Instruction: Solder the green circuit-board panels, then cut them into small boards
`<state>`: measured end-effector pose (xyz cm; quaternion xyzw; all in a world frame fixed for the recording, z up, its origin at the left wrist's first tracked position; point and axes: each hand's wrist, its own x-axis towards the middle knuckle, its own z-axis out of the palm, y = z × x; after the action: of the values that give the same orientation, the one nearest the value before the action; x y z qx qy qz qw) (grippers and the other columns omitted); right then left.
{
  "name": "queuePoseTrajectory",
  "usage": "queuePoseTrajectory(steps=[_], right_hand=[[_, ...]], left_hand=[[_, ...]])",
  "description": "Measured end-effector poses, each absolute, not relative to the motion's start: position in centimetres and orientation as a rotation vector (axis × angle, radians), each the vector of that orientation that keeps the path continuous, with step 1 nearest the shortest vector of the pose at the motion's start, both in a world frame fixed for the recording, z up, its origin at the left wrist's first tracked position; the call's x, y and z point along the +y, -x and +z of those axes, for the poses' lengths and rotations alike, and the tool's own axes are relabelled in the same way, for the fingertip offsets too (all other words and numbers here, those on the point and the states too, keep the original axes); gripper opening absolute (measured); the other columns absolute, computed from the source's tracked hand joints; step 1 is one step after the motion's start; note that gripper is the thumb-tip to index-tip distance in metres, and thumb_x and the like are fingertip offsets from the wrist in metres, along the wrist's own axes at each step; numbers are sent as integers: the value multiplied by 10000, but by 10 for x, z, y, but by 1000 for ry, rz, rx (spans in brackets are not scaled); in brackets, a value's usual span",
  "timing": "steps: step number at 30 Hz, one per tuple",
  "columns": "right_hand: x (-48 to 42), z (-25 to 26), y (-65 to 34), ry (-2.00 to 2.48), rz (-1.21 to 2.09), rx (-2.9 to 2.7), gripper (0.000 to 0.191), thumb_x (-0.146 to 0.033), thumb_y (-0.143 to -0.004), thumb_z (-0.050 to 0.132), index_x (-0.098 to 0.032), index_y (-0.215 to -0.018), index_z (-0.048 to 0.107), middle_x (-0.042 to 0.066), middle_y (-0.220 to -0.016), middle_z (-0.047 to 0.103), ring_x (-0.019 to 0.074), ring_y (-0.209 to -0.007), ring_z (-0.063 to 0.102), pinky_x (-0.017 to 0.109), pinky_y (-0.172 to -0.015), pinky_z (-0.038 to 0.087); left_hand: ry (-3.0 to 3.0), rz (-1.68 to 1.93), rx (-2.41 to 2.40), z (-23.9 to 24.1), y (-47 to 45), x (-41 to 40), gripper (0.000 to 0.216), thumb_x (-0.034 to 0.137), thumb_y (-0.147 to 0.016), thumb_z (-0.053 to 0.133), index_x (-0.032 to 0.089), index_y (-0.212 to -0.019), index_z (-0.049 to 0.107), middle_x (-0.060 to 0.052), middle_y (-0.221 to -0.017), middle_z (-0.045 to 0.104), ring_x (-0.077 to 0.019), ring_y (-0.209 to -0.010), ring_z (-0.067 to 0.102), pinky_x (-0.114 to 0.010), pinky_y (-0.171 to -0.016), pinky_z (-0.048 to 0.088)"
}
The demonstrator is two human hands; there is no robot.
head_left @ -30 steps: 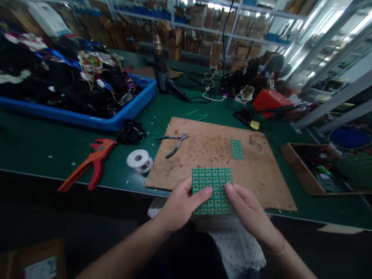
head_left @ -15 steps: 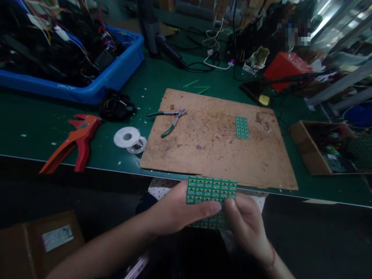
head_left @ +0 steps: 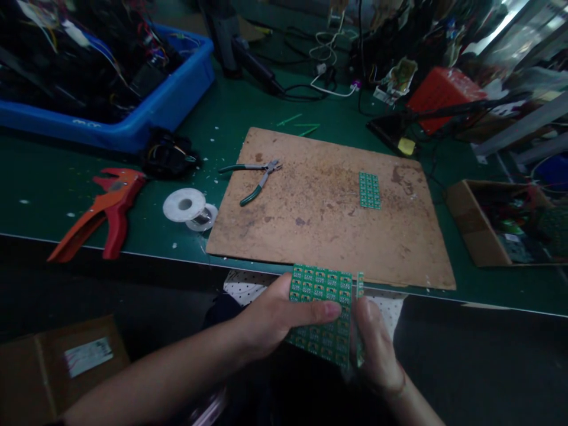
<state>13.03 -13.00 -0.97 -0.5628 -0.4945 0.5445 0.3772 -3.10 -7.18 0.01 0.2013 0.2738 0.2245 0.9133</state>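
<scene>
My left hand [head_left: 284,313] grips a green circuit board panel [head_left: 317,340] with rows of small identical boards, its thumb lying across the face. Close by on the right, my right hand [head_left: 377,340] is closed on a narrow circuit board strip [head_left: 360,284], one column wide. A thin gap separates strip and panel. Both are held in front of the bench's near edge. Beyond them, a smaller circuit board piece [head_left: 370,190] lies on the brown work board [head_left: 319,231]. Green-handled cutting pliers [head_left: 261,174] rest with jaws apart at that board's left side.
Left of the work board are a solder spool [head_left: 184,204], an orange-red cutter [head_left: 106,207] and a black wired part [head_left: 168,155]. A blue bin [head_left: 177,89] of wired parts stands behind. On the right are a cardboard box [head_left: 477,225], a red box [head_left: 444,94] and cables.
The rightmost column has come away from the panel as a strip in my right hand, which has moved slightly right. The view has shifted a little.
</scene>
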Motion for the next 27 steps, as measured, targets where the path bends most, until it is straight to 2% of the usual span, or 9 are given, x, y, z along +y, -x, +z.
queuePoseTrajectory(steps=[3,7,9,12,17,19,20,22,27], right_hand=[[-124,-2,-145,1526,1193,-1241,598,-651,-890,376,-245,-473,514,8,-465,461,143,-486,456,290,-491,401],[-102,13,-179,1760,817,-1200,423,-501,-845,606,-218,-545,509,-40,-489,393,93,-471,343,249,-472,283],[-89,17,-197,2024,489,-1344,476,-541,-819,618,-208,-513,469,-43,-491,384,88,-482,360,247,-492,283],[-73,17,-214,2150,323,-1405,479,-566,-788,639,-196,-515,506,-36,-491,433,97,-498,404,254,-519,287],[-76,19,-200,2124,-64,-1397,306,-487,-822,644,-189,-892,640,9,-756,608,134,-664,535,272,-647,367],[-87,20,-182,1958,122,-1373,230,-419,-890,572,-195,-864,615,1,-736,587,120,-645,523,261,-629,374],[-92,19,-171,1840,388,-1384,240,-398,-928,509,-199,-833,604,-9,-692,562,114,-622,513,252,-600,374],[-101,15,-151,1702,717,-1433,374,-412,-980,359,-205,-778,595,-17,-633,529,108,-570,491,243,-548,381],[-105,4,-122,1472,1185,-1249,364,-406,-969,409,-203,-756,623,1,-661,552,119,-620,492,260,-601,426]], left_hand=[[-490,498,625,2,32,-69,349,262,-794,750,174,-1124,675,-93,-1060,739,-177,-845,717,-286,-784,560],[-621,552,775,8,34,-63,392,297,-749,787,178,-1104,671,-86,-1049,745,-238,-947,712,-328,-808,571],[-638,573,835,11,33,-62,406,318,-741,792,178,-1101,667,-87,-1052,745,-254,-971,707,-342,-813,574],[-611,578,867,11,31,-61,408,370,-788,749,184,-1139,657,-94,-1103,732,-251,-997,699,-338,-813,575],[-543,608,891,6,27,-58,362,436,-850,670,150,-1072,683,-88,-954,753,-206,-839,718,-308,-751,577],[-565,597,886,6,26,-57,337,426,-854,670,142,-1036,692,-80,-905,753,-192,-808,712,-289,-727,573],[-585,587,885,6,26,-56,324,418,-856,669,140,-1021,696,-76,-888,752,-182,-793,707,-278,-715,569],[-630,593,879,8,25,-56,294,399,-859,670,138,-990,703,-64,-861,749,-157,-767,693,-247,-698,558],[-625,613,779,9,24,-57,193,325,-849,695,134,-875,712,-24,-791,727,-110,-723,664,-183,-666,526]])
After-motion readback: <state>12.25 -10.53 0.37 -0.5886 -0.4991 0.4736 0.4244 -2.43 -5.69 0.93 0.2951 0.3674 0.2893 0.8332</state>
